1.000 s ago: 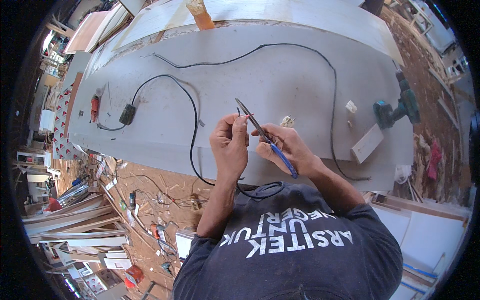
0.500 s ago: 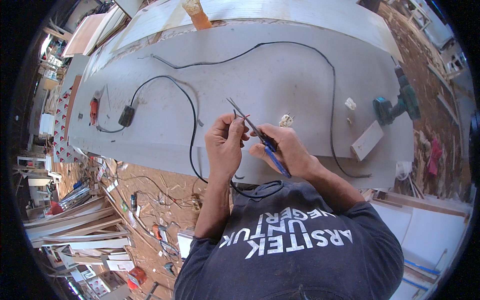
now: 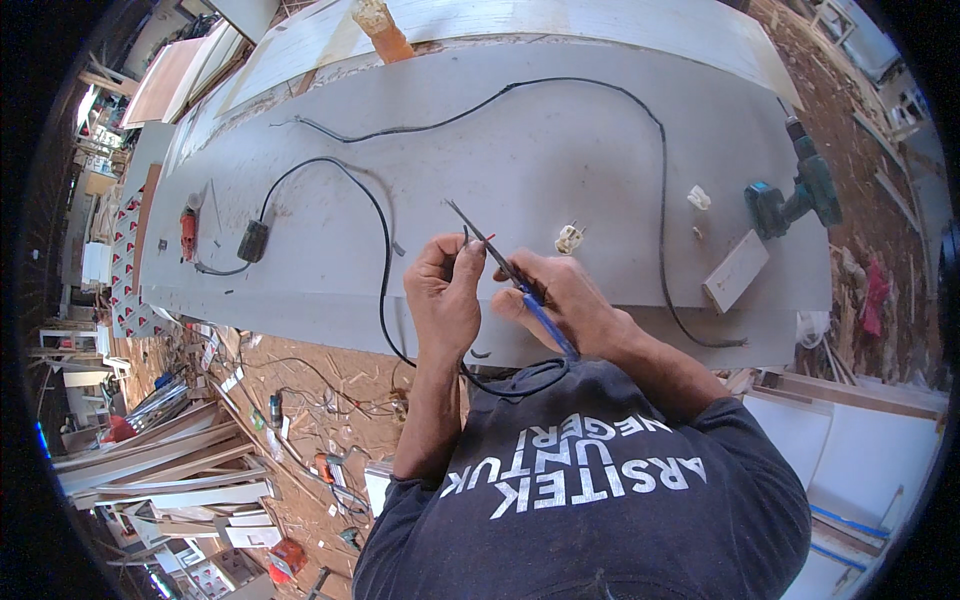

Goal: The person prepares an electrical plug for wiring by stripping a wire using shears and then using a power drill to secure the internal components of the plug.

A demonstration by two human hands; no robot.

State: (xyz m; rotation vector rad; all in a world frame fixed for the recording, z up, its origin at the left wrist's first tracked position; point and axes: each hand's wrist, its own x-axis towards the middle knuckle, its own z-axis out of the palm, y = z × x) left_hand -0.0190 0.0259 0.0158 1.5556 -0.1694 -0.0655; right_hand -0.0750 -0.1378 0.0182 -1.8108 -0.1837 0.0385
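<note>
Pliers [image 3: 500, 262] and cable [image 3: 383, 250] held over grey tabletop [image 3: 560, 150].
Left hand [image 3: 445, 295] fingers pinching cable end; right hand [image 3: 560, 300] fingers wrapped around blue-handled pliers; white plug [image 3: 569, 237] just beyond.

- Bright, even daylight; the grey board [image 3: 560, 170] is evenly lit, without glare.
- Shadows are soft and short, under the cable [image 3: 380, 240] and drill [image 3: 795, 195].
- Centre sharp.
- Fisheye bends straight edges; black vignette rings the frame, the rim slightly soft.

Drill [image 3: 795, 195] right of plug [image 3: 569, 238]
</note>
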